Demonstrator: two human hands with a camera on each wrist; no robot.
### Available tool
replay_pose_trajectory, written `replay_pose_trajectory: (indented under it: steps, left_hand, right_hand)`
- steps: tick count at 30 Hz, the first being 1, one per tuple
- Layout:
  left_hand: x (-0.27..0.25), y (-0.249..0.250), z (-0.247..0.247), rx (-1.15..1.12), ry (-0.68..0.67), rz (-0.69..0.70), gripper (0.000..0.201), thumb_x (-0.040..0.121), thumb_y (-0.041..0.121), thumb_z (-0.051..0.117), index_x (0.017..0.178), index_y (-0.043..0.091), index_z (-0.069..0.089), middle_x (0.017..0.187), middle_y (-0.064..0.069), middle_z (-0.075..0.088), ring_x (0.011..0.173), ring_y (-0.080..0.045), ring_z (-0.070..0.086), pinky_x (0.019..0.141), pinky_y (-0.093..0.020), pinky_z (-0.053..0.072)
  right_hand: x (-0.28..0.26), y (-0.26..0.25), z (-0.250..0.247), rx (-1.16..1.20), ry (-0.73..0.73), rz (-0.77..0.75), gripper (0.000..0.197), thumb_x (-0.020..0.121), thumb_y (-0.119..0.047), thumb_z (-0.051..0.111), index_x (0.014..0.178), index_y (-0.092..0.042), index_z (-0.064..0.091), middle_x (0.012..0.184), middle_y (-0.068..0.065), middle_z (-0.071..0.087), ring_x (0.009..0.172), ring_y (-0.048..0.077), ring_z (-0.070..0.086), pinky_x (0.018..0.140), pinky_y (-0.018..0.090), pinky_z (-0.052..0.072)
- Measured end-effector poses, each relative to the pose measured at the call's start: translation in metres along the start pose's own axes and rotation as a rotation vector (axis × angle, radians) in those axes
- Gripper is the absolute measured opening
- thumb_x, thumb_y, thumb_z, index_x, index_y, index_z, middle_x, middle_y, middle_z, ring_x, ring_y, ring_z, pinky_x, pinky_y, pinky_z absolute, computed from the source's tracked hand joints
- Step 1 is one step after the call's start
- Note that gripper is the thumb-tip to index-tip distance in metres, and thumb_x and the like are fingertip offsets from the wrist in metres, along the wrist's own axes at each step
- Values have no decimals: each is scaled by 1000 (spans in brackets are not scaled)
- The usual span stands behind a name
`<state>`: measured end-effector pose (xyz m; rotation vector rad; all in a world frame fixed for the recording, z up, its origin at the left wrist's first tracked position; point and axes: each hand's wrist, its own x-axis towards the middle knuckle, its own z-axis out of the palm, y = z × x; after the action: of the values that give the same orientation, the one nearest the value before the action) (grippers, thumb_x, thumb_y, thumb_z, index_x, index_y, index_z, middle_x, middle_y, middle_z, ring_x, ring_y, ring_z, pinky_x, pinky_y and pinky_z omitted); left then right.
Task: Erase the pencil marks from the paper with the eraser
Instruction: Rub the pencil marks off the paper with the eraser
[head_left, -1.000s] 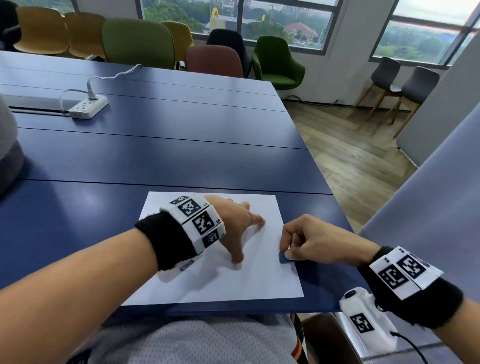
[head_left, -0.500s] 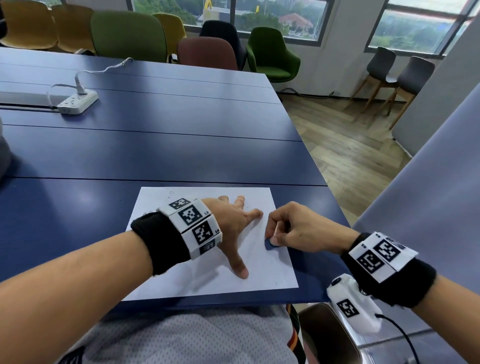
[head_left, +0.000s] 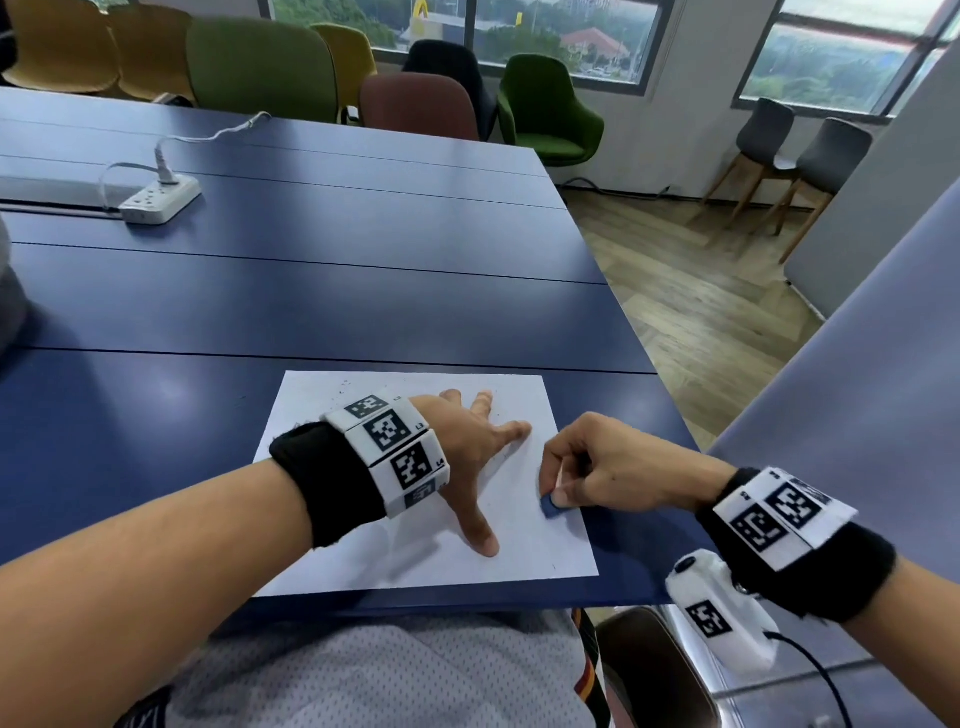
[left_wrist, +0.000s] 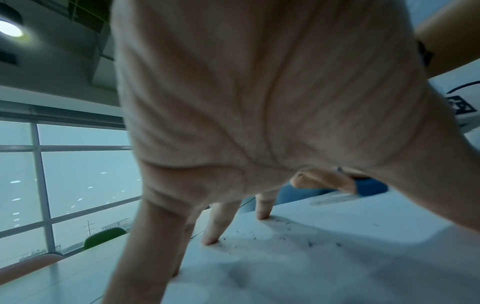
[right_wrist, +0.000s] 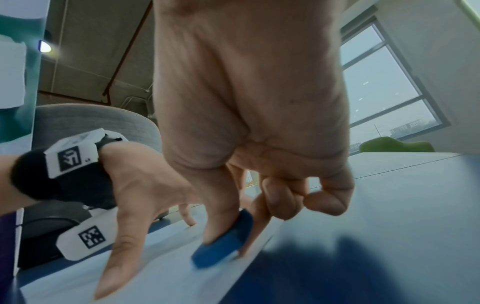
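A white sheet of paper (head_left: 363, 551) lies at the near edge of the blue table (head_left: 311, 291). My left hand (head_left: 467, 457) rests spread on the paper, fingers straight, fingertips (left_wrist: 209, 240) pressing it down. My right hand (head_left: 582, 473) pinches a blue eraser (head_left: 549, 506) between thumb and fingers and holds it against the paper near the right edge. In the right wrist view the eraser (right_wrist: 226, 242) is tilted with its lower end on the sheet. Dark eraser crumbs (left_wrist: 249, 234) are scattered by the left fingertips. A faint grey smudge (left_wrist: 335, 199) shows beside the eraser (left_wrist: 371, 186).
A white power strip (head_left: 158, 200) with a cable sits at the far left of the table. Several chairs (head_left: 260, 67) line the far side. The table's right edge drops to a wooden floor (head_left: 701, 312). A grey partition (head_left: 857, 395) stands at the right.
My right hand has slid the eraser from the paper's right edge inward to the left, closer to the left hand. The left hand stays spread on the sheet.
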<state>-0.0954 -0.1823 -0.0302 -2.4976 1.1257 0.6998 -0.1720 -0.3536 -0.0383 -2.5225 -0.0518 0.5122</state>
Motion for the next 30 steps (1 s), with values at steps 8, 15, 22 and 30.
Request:
replay_pose_trajectory:
  steps: [8, 15, 22, 30]
  left_hand:
    - [-1, 0, -2, 7, -7, -2, 132, 54, 80, 73, 150, 47, -11, 164, -5, -11, 148, -40, 7, 108, -56, 31]
    - [-1, 1, -1, 17, -10, -6, 133, 54, 80, 72, 151, 47, -12, 164, -6, -11, 148, -41, 6, 108, -56, 31]
    - [2, 0, -1, 10, -14, -1, 133, 53, 81, 72, 150, 48, -13, 164, -5, -12, 148, -41, 3, 109, -57, 29]
    - [4, -1, 1, 22, -4, -3, 135, 52, 83, 71, 151, 45, -13, 164, -5, -12, 148, -41, 4, 108, -57, 32]
  right_hand:
    - [-4, -1, 1, 4, -36, 4, 9, 82, -12, 70, 78, -20, 72, 64, -7, 61, 56, 2, 51, 59, 18, 42]
    - [-10, 0, 5, 49, -85, -13, 9, 83, -12, 69, 78, -20, 70, 65, -3, 60, 57, 5, 49, 60, 21, 42]
    - [-4, -2, 5, 41, -24, 7, 11, 83, -10, 69, 76, -19, 70, 58, -9, 57, 52, 2, 48, 57, 17, 40]
    - [14, -5, -13, -30, 147, 63, 8, 82, -12, 68, 78, -19, 70, 60, -8, 55, 50, 1, 48, 50, 9, 36]
